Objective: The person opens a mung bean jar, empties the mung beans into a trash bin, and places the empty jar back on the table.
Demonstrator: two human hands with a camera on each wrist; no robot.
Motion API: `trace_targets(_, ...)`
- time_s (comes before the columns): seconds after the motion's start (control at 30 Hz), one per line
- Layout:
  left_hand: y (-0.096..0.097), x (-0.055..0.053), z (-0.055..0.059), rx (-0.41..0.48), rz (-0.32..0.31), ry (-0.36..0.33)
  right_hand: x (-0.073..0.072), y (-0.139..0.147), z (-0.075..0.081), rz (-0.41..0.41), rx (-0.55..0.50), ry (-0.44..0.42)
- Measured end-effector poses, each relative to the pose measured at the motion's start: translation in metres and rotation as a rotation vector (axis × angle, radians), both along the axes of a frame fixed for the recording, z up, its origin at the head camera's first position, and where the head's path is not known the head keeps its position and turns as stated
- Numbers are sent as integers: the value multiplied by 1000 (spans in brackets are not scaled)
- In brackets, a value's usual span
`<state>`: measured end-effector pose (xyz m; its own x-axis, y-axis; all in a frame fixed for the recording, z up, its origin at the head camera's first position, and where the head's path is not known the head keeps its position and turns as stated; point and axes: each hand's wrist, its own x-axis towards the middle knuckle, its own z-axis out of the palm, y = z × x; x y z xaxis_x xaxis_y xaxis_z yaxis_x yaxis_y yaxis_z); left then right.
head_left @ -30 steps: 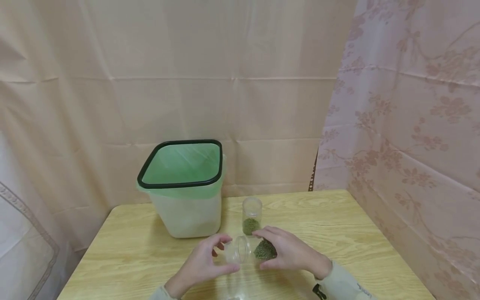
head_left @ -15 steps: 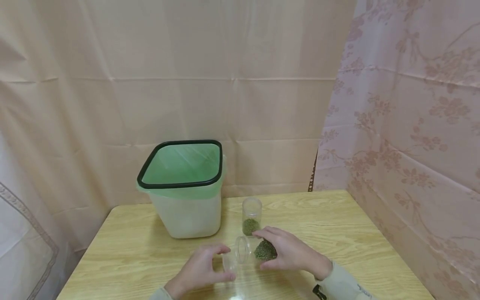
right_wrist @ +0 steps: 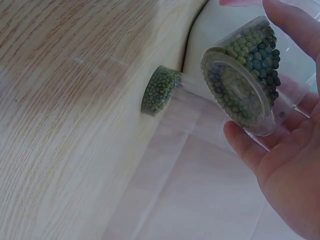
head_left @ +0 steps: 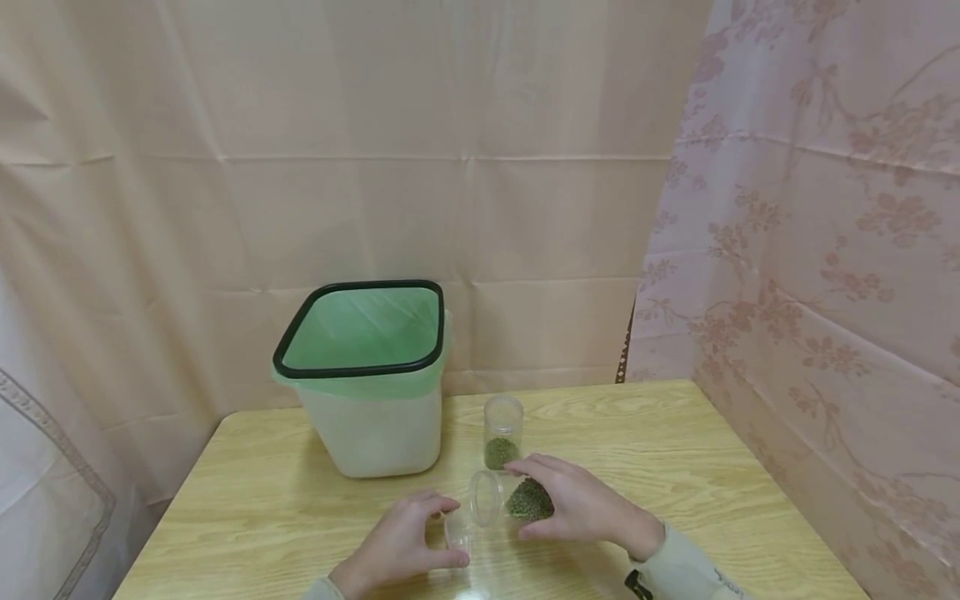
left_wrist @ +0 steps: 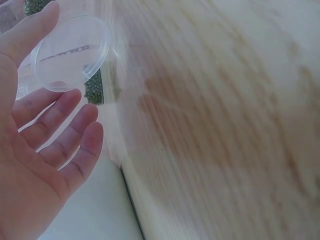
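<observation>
Faintly glossy wood grain across the table (head_left: 637, 433). Clear, glossy plastic in the tilted jar (right_wrist: 237, 82), the lid (left_wrist: 75, 59) and, nearer the back edge, the upright jar (head_left: 503, 429). Smooth, matt plastic on the bin (head_left: 382, 433) toward the back left corner, thin film in its liner (head_left: 360, 329). Creased cloth in the curtain (head_left: 555, 217).

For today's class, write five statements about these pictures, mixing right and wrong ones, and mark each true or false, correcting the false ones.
1. The right hand holds a clear cylindrical plastic jar of small green beans. True.
2. That jar is upright. False: it is tilted.
3. The left hand holds a clear round plastic lid. True.
4. The black-rimmed white plastic bin is lined in red. False: the bin has a green liner.
5. Another clear jar stands upright on the pale wooden table. True.
</observation>
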<state>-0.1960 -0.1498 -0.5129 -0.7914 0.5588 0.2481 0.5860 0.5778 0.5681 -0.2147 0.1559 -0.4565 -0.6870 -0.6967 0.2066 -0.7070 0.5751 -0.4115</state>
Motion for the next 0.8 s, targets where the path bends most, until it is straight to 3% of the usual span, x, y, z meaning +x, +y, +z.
trace_targets(0.63, -10, -1, -5, -114, 15, 27, -2, -2, -4, 5, 0, 16)
trace_targets(0.8, -10, -2, -6, -102, 0, 38, -2, -2, -4, 2, 4, 12)
